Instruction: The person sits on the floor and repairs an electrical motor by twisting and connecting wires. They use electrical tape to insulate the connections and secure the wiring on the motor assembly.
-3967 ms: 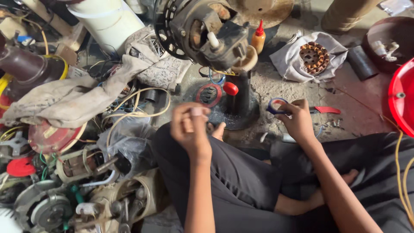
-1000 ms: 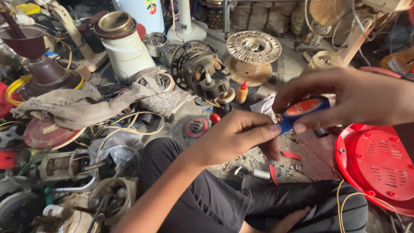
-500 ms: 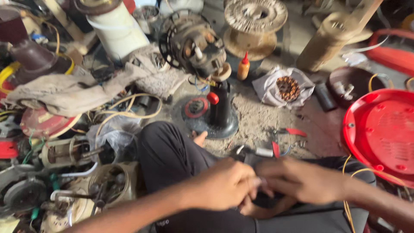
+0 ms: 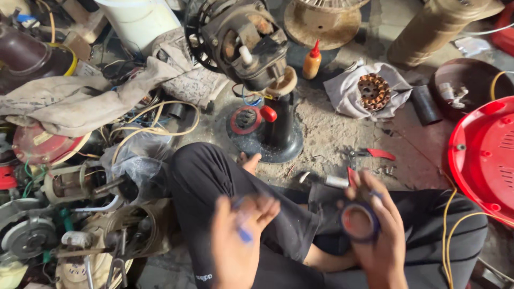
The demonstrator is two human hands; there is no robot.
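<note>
Fingers: right hand (image 4: pixel 375 235) is curled around a roll of dark blue tape (image 4: pixel 360 220), low right of centre; left hand (image 4: pixel 238 238) is blurred, fingers (image 4: pixel 266 207) half open, with a blue strip (image 4: pixel 242 227) lying against the palm, and whether they pinch it, I cannot tell.
Tape position: roll sits over the person's black trouser leg (image 4: pixel 214 182), strip and roll well apart.
Risk 1: loose strip could fold and stick to itself, judging by that motion blur.
Risk 2: roll could slip off the lap into the gritty floor (image 4: pixel 332 128) and pick up dirt.
Clutter: red-handled pliers (image 4: pixel 375 155) and a small white cylinder (image 4: pixel 337 182) lie just beside the knee, easy to knock.
Upper frame: fan motor on its black stand (image 4: pixel 267 134) leans heavy; a stray elbow might tip it.
Right edge: yellow wire (image 4: pixel 447 230) trails near the leg, a snag waiting.
</note>
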